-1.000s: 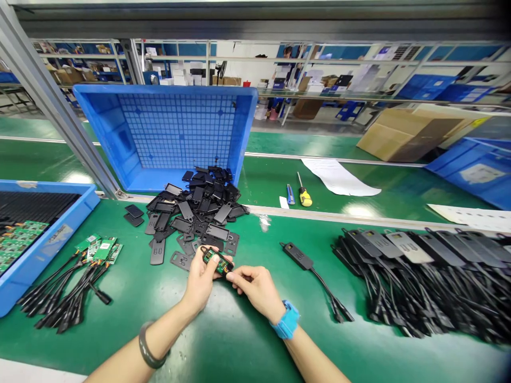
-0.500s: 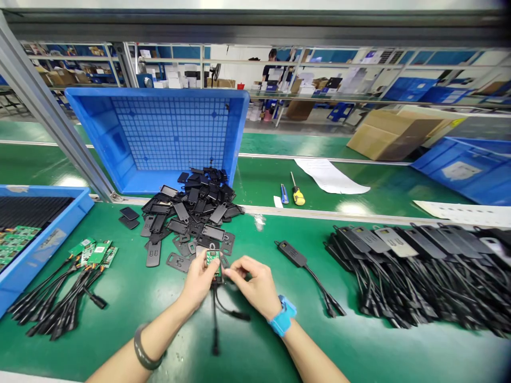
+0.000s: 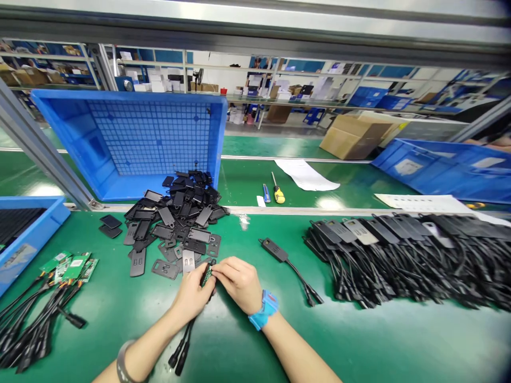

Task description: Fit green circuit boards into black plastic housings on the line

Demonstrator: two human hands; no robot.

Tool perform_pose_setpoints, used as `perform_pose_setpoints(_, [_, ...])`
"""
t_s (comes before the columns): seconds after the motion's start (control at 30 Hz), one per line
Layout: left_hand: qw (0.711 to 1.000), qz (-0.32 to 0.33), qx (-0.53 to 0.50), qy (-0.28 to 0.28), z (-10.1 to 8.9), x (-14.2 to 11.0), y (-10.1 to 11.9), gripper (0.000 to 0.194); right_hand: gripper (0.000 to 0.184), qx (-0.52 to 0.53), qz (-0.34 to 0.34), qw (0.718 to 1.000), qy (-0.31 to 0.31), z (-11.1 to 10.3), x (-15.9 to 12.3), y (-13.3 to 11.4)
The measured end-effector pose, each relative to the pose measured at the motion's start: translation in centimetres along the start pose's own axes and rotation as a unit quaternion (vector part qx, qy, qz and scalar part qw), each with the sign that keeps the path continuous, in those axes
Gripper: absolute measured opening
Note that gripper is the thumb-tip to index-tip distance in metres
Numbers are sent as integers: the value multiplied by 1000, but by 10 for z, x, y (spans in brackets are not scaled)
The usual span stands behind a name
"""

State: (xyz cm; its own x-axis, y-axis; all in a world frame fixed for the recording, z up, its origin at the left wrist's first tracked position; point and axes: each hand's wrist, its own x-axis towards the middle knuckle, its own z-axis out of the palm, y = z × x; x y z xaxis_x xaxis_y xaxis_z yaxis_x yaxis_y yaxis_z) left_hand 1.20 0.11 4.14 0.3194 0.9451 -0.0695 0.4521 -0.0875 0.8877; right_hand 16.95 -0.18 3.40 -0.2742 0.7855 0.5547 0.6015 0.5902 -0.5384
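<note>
Left hand [image 3: 192,295] gripping small circuit board [image 3: 206,274]; right hand [image 3: 239,279] pinching at its edge; two cable ends [image 3: 182,351] trailing over green table [image 3: 235,346].

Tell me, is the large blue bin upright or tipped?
Tipped: the large blue bin shows its gridded floor, and black casings spill from its mouth.

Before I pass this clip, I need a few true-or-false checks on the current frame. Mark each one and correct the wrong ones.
1. The left hand holds a small circuit board. True.
2. The yellow screwdriver lies inside the large blue crate. False: the screwdriver lies outside the crate, beside the blue knife.
3. A bright blue band is around the right wrist. True.
4. The loose circuit boards lie to the right of the pile of black covers. False: they lie to its left.
5. One black device with cables lies apart from the big row at the right. True.
</note>
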Motion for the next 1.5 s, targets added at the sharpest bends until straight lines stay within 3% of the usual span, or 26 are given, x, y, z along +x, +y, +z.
perform_pose_setpoints(0.23, [999,12,33,-7,0,4,-6,10,24,-57,1,997,-53,3,2,-2])
perform_pose_setpoints(0.3, [1000,10,11,-13,-1,4,-8,12,22,-90,10,993,-75,3,5,-5])
perform_pose_setpoints(0.4, [996,-48,-77,-23,-1,5,-11,22,16,-62,58,990,-117,-4,16,1])
perform_pose_setpoints(0.47, [984,-93,-151,-18,-1,6,-13,35,14,-84,124,980,-129,-13,29,19])
perform_pose_setpoints(0.57, [963,-105,-248,-6,-2,7,-12,49,15,-191,226,949,-107,-26,51,60])
perform_pose_setpoints(0.67, [947,-93,-308,4,-5,7,-11,54,18,-243,272,926,-98,-33,68,96])
perform_pose_setpoints(0.73, [939,-81,-333,17,-8,7,-11,57,21,-258,273,922,-98,-31,74,104])
perform_pose_setpoints(0.8, [933,-64,-353,34,-10,6,-11,60,23,-251,241,932,-105,-24,76,97])
perform_pose_setpoints(0.9, [928,-41,-366,53,-13,5,-8,60,21,-200,135,959,-146,-8,70,74])
perform_pose_setpoints(1.0, [928,-42,-368,45,-14,3,-5,54,51,-158,46,969,-184,4,60,53])
perform_pose_setpoints(1.07, [926,-60,-370,37,-14,2,-4,51,56,-155,25,969,-189,7,52,46])
perform_pose_setpoints(1.17, [923,-89,-372,33,-14,2,-4,52,48,-166,18,969,-183,5,40,45])
perform_pose_setpoints(1.27, [923,-84,-374,24,-13,2,-3,58,28,-175,30,970,-167,-3,32,44])
perform_pose_setpoints(1.37, [925,-72,-373,-5,-11,1,-4,60,32,-168,74,977,-104,-16,26,38])
perform_pose_setpoints(1.5, [926,-76,-366,-52,-7,0,-6,57,35,59,174,983,14,-26,21,24])
